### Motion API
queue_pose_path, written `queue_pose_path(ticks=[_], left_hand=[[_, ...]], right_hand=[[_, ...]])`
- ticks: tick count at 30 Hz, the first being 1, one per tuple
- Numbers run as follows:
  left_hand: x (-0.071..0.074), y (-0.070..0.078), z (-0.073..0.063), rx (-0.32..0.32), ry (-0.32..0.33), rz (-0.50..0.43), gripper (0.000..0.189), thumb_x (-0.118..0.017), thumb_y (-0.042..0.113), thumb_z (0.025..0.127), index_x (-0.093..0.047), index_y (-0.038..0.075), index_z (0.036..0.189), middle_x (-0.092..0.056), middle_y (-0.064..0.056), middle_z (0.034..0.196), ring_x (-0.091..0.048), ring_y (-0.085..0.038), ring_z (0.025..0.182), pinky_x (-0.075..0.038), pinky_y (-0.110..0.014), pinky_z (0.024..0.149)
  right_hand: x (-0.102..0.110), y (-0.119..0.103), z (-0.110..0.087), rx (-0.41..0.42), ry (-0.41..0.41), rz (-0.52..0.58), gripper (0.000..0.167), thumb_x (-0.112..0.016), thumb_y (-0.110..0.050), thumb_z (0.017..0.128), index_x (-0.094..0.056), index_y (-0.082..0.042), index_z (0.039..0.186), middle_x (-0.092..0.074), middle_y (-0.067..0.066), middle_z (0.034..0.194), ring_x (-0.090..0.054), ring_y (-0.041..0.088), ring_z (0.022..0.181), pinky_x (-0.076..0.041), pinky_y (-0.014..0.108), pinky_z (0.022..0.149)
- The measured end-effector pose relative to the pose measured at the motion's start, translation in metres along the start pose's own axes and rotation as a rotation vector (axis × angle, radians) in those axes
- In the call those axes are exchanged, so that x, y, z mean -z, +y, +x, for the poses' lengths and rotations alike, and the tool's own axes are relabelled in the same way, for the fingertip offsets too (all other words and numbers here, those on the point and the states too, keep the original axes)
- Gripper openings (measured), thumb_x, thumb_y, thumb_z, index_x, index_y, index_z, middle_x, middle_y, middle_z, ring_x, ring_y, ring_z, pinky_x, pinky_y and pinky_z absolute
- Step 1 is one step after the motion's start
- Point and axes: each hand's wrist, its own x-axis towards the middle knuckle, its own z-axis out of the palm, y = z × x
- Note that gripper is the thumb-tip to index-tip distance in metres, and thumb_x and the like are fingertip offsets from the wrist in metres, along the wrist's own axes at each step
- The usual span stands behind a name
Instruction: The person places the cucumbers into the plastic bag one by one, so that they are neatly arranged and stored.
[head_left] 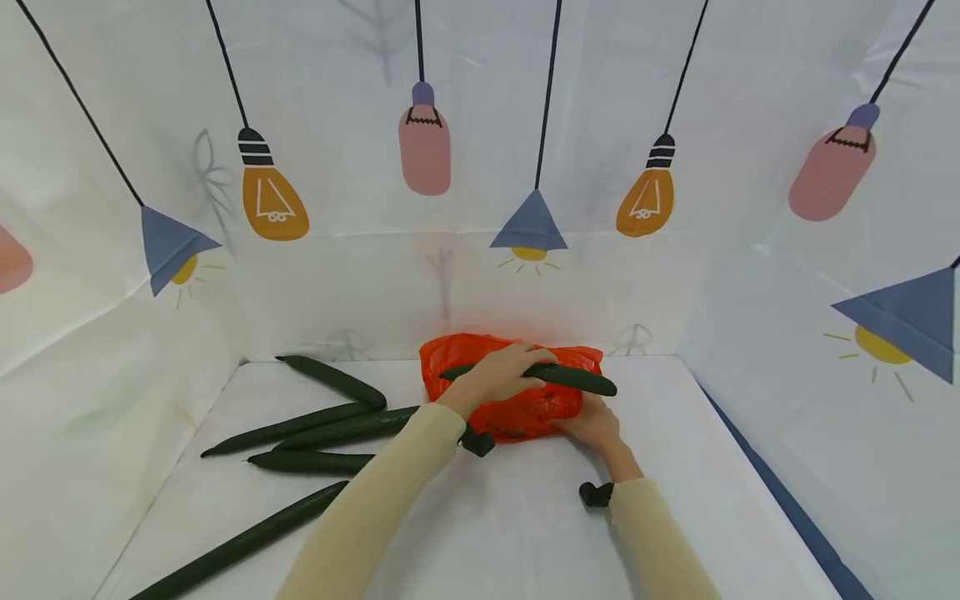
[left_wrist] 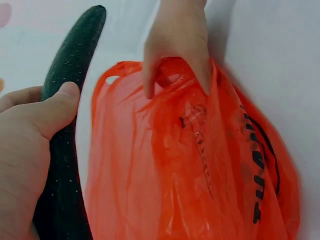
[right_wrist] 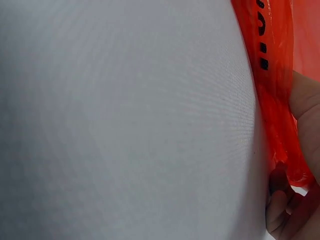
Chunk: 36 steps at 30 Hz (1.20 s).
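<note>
A long dark-green cucumber (head_left: 573, 377) is gripped in my left hand (head_left: 501, 375), held crosswise above a red plastic bag (head_left: 525, 414). In the left wrist view the thumb lies along the cucumber (left_wrist: 65, 165), which is beside the bag's mouth. My right hand (head_left: 592, 422) holds the bag at its right end, where the handles and opening are. The right wrist view shows curled fingers (right_wrist: 278, 212) at the bag's edge, with the plastic (right_wrist: 275, 100) between them and the thumb side. Black lettering is printed on the bag.
Several more cucumbers (head_left: 352, 429) lie on the white table (head_left: 525, 533) to the left, one of them (head_left: 247, 542) nearer the front. My left sleeve (head_left: 382, 500) partly covers their ends. A white sheet (head_left: 450, 283) printed with lamps hangs behind and at both sides.
</note>
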Motion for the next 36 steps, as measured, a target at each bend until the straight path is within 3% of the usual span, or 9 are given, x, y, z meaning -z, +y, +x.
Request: queue_pose_path(ticks=[4,9,15,18,23,29,36], left_hand=[[-0.006,-0.003,0.013,-0.012,-0.001,0.024,0.044,-0.06,0.037,0.096,-0.05,0.031,0.139,-0.051,0.003,0.132,-0.048,-0.015,0.115,-0.044,-0.036,0.097],[-0.02,-0.017,0.02,0.009,0.002,0.048,0.044,-0.06,0.037,0.096,-0.05,0.031,0.138,-0.05,0.003,0.134,-0.048,-0.016,0.117,-0.043,-0.035,0.097],[-0.033,-0.039,0.022,0.044,0.021,0.071,0.043,-0.061,0.032,0.097,-0.051,0.03,0.138,-0.053,0.001,0.123,-0.051,-0.017,0.108,-0.045,-0.034,0.093],[-0.038,-0.046,0.025,0.068,0.004,0.063,0.043,-0.06,0.031,0.098,-0.05,0.03,0.14,-0.052,-0.001,0.126,-0.051,-0.019,0.11,-0.044,-0.037,0.096],[-0.047,-0.055,0.031,0.106,-0.033,0.022,0.044,-0.056,0.034,0.099,-0.046,0.03,0.142,-0.051,-0.001,0.134,-0.05,-0.021,0.117,-0.042,-0.039,0.1],[-0.055,-0.07,0.033,0.174,-0.033,0.013,0.044,-0.055,0.033,0.099,-0.045,0.03,0.142,-0.053,0.002,0.131,-0.052,-0.019,0.114,-0.042,-0.038,0.099],[-0.063,-0.081,0.034,0.161,-0.003,0.009,0.043,-0.058,0.031,0.098,-0.047,0.028,0.14,-0.055,0.0,0.128,-0.054,-0.02,0.112,-0.043,-0.038,0.098]], right_hand=[[-0.001,0.0,-0.001,-0.003,0.008,-0.032,0.098,-0.077,-0.056,0.074,-0.037,-0.004,0.147,-0.049,0.02,0.139,-0.053,0.04,0.118,-0.043,0.062,0.091],[-0.002,-0.002,-0.002,0.006,0.007,-0.024,0.104,-0.079,-0.054,0.073,-0.031,-0.003,0.149,-0.046,0.021,0.141,-0.051,0.041,0.12,-0.043,0.061,0.091],[0.0,-0.006,0.0,0.044,-0.005,0.045,0.104,-0.083,-0.05,0.072,-0.025,-0.014,0.151,-0.043,0.014,0.146,-0.042,0.035,0.13,-0.036,0.059,0.101],[0.002,-0.008,-0.001,0.06,-0.001,0.082,0.103,-0.085,-0.045,0.071,-0.025,-0.018,0.151,-0.042,0.012,0.146,-0.04,0.033,0.131,-0.033,0.059,0.103],[0.002,-0.005,-0.008,0.014,0.021,0.087,0.104,-0.086,-0.042,0.07,-0.026,-0.011,0.149,-0.044,0.017,0.143,-0.043,0.037,0.127,-0.036,0.061,0.099],[-0.001,-0.005,-0.011,-0.027,0.022,0.078,0.109,-0.086,-0.047,0.069,-0.025,-0.007,0.15,-0.045,0.019,0.141,-0.046,0.038,0.124,-0.041,0.06,0.095],[-0.001,-0.009,-0.012,-0.042,0.028,0.024,0.11,-0.085,-0.045,0.071,-0.024,0.002,0.15,-0.042,0.026,0.142,-0.046,0.043,0.124,-0.04,0.062,0.095]])
